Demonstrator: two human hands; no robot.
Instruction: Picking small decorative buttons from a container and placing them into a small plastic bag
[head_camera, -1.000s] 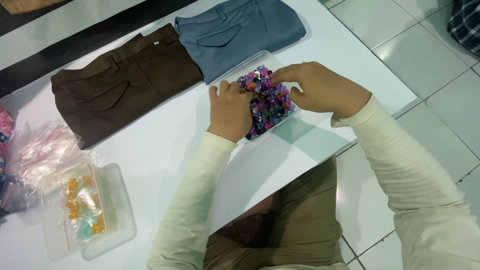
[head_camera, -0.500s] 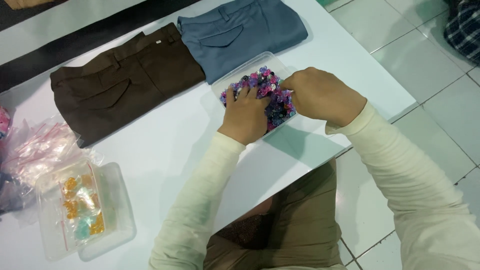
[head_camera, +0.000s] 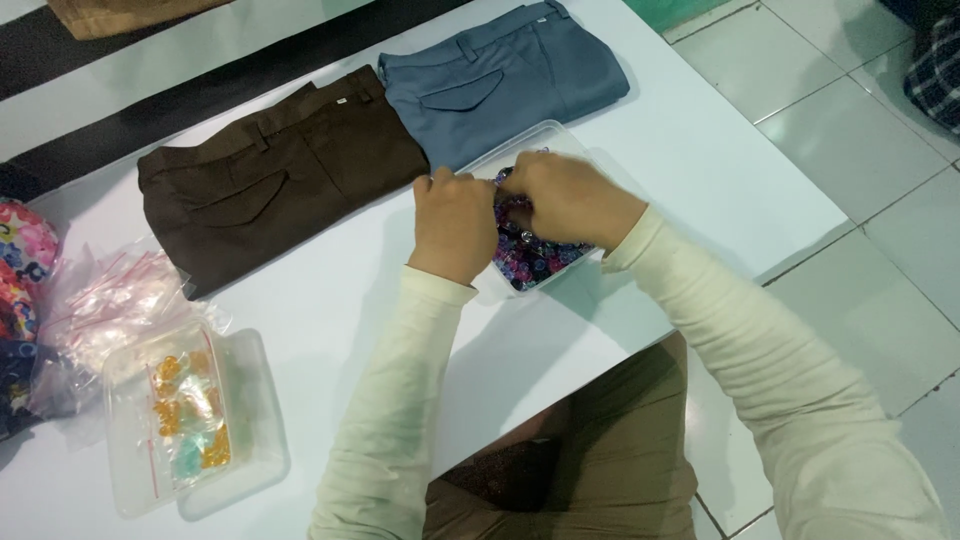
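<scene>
The right hand (head_camera: 570, 200) now lies further over the clear box (head_camera: 560, 140), covering more of the purple beads (head_camera: 535, 262) than before; the left hand (head_camera: 455, 222) presses closer against it.

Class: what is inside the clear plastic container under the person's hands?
The clear container holds small purple, pink and blue beads. The left hand and right hand cover most of them, so the rest is hidden.
</scene>
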